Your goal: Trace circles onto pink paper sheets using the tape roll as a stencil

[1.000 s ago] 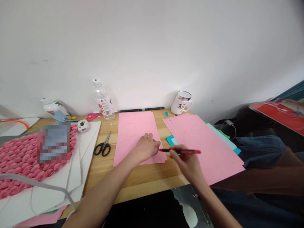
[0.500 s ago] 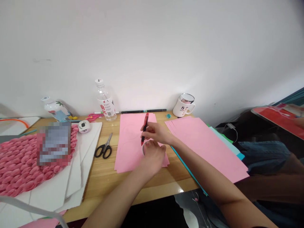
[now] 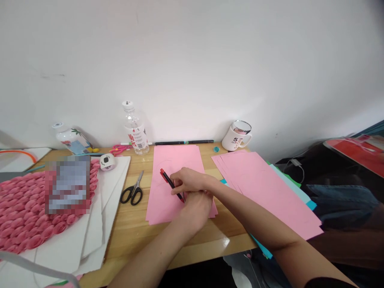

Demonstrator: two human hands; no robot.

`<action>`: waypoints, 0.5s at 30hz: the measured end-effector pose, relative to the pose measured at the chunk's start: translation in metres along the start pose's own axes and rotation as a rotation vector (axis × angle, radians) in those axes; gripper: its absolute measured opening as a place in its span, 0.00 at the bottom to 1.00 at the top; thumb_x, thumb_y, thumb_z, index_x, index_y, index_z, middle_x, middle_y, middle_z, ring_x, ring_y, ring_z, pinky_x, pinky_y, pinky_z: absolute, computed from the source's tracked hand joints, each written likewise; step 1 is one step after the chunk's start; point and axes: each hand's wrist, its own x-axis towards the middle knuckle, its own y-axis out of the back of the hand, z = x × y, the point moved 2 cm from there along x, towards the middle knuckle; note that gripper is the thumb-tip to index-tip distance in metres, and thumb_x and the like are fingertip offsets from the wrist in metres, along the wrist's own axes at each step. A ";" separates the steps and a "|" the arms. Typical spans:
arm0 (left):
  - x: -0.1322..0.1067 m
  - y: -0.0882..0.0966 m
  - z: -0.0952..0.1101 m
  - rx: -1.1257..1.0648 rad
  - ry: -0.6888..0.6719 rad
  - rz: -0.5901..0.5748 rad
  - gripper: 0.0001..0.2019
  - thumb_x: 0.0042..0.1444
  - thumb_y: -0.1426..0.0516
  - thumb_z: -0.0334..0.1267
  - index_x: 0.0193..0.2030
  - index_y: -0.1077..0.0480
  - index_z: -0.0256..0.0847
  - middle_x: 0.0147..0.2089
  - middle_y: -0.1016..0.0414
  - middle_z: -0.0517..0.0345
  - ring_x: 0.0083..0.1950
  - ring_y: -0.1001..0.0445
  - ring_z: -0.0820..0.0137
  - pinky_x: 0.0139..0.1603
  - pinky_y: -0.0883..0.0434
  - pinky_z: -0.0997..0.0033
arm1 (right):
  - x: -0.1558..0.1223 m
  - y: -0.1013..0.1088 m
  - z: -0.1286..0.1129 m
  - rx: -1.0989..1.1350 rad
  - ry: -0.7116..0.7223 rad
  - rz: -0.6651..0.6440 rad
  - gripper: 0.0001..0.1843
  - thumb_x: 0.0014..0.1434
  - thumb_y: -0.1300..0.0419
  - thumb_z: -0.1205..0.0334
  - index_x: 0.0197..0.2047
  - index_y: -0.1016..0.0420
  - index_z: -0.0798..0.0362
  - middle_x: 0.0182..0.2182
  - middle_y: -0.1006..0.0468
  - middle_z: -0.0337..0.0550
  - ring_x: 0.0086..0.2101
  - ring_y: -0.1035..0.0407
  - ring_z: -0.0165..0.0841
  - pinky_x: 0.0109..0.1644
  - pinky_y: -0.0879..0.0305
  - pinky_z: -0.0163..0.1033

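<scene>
A long pink paper sheet (image 3: pixel 168 200) lies in the middle of the wooden desk (image 3: pixel 132 224). My left hand (image 3: pixel 196 208) rests on its near right part, fingers curled over a small round thing that is mostly hidden. My right hand (image 3: pixel 187 182) crosses just above the left hand and pinches a red and black pen (image 3: pixel 171 184), whose tip points down at the paper beside my left fingers.
Black scissors (image 3: pixel 132 192) lie left of the sheet. A plastic bottle (image 3: pixel 135 128), a white mug (image 3: pixel 237 138) and a long black marker (image 3: pixel 183 142) stand by the wall. A pink paper stack (image 3: pixel 270 192) lies right; white boards (image 3: pixel 90 224) and pink rolled-paper work (image 3: pixel 21 208) lie left.
My right hand swung the pen from the right side over my left hand, first upright, now tilted with the tip at the paper. My left hand stayed on the round thing.
</scene>
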 end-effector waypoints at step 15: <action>-0.010 0.015 0.006 0.278 0.044 -0.084 0.27 0.41 0.35 0.29 0.51 0.32 0.35 0.45 0.29 0.36 0.49 0.31 0.47 0.40 0.32 0.55 | 0.001 0.010 0.046 0.069 -0.462 0.396 0.13 0.48 0.36 0.64 0.20 0.38 0.52 0.19 0.25 0.38 0.23 0.31 0.30 0.25 0.43 0.31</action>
